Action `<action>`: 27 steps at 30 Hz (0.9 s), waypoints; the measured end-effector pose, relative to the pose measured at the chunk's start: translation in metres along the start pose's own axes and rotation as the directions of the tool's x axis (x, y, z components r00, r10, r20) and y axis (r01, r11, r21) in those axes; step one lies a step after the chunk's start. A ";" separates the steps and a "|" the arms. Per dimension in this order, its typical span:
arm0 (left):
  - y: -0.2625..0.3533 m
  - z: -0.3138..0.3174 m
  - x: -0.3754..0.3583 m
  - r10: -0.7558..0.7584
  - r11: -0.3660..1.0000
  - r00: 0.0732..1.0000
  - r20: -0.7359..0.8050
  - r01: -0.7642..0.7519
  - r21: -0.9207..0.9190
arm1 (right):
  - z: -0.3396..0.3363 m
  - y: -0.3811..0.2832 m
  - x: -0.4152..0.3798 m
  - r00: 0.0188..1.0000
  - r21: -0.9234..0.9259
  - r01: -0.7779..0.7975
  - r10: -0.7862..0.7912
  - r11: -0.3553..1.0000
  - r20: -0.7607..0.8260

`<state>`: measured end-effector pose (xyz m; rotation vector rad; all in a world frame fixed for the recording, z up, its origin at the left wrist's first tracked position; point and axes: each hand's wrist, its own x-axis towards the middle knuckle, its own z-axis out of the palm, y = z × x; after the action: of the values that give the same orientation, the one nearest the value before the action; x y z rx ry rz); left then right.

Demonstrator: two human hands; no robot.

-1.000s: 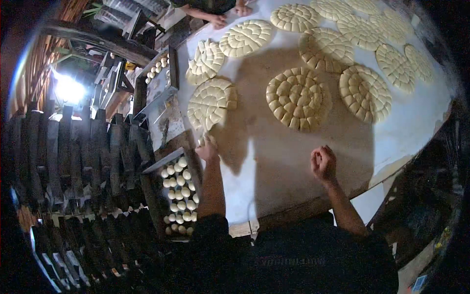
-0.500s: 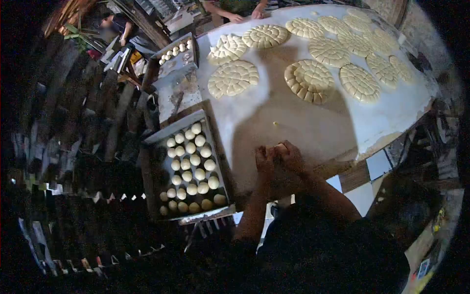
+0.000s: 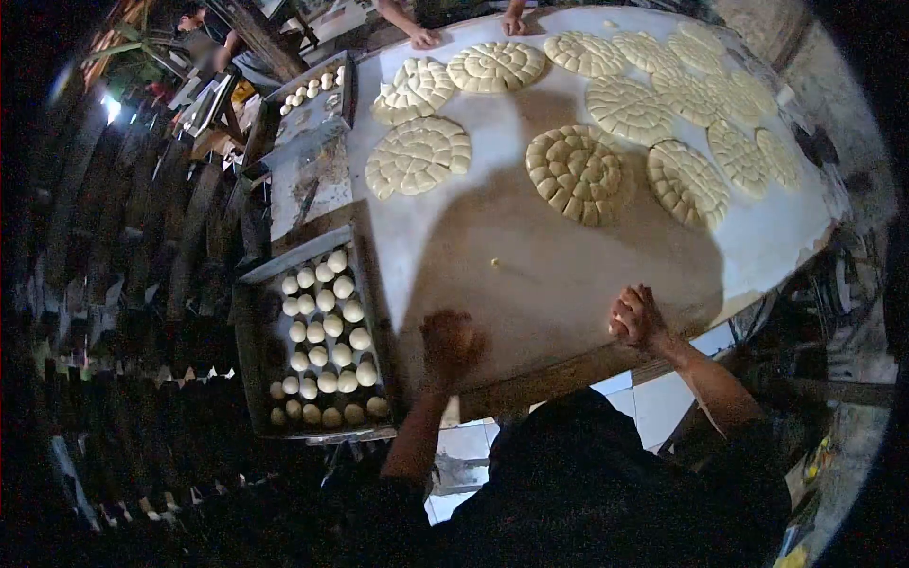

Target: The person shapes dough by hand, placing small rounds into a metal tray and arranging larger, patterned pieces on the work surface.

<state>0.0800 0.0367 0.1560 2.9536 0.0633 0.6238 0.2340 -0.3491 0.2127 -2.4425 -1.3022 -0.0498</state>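
Observation:
My left hand [image 3: 453,345] is low over the near edge of the table [image 3: 559,275], close to the tray of dough balls. It is dark and smeared, so its fingers do not show clearly. Further right, my right hand [image 3: 638,317] is closed on the tabletop, its fingers curled in. Something pale shows at its fingertips, too small to make out. A tiny yellowish crumb of dough [image 3: 494,262] lies on the table ahead of my hands. Beyond it sits a round of dough cut into segments [image 3: 576,175].
A metal tray [image 3: 371,331] with rows of dough balls [image 3: 326,300] stands at the left. Several more segmented dough rounds [image 3: 418,157] cover the table's far side. A second tray [image 3: 348,90] holds more balls. Across the table are another person's hands [image 3: 423,38]; someone else is at far left.
My hands were together at the near edge; now they are apart, the left moved left and the right moved right. The other person's hands have also spread. The view has shifted slightly.

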 end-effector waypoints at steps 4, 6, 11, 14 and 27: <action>0.038 -0.006 0.119 -0.219 0.940 0.967 -0.127 0.174 -0.294 | 0.033 0.017 0.089 0.977 -0.002 -0.059 0.058 0.998 -0.206; 0.077 0.006 0.121 -0.286 0.898 0.955 -0.080 0.237 -0.371 | 0.044 -0.017 0.113 0.983 0.140 -0.087 0.107 0.986 -0.146; 0.124 0.025 0.061 -0.214 0.933 0.959 0.187 0.257 -0.253 | 0.091 -0.040 0.047 0.946 -0.074 0.245 -0.255 0.967 -0.198; 0.096 0.006 0.094 -0.209 0.938 0.972 0.107 0.230 -0.261 | 0.079 -0.024 0.027 0.969 0.089 0.247 -0.245 0.965 -0.025; 0.041 -0.006 0.010 0.042 0.999 0.882 0.469 -0.050 0.004 | 0.015 0.044 0.062 0.918 0.201 0.372 -0.392 0.906 0.066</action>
<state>0.0877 -0.0024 0.1705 3.0357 -0.0483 -0.1051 0.3032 -0.3170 0.1977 -2.0279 -1.7352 0.0947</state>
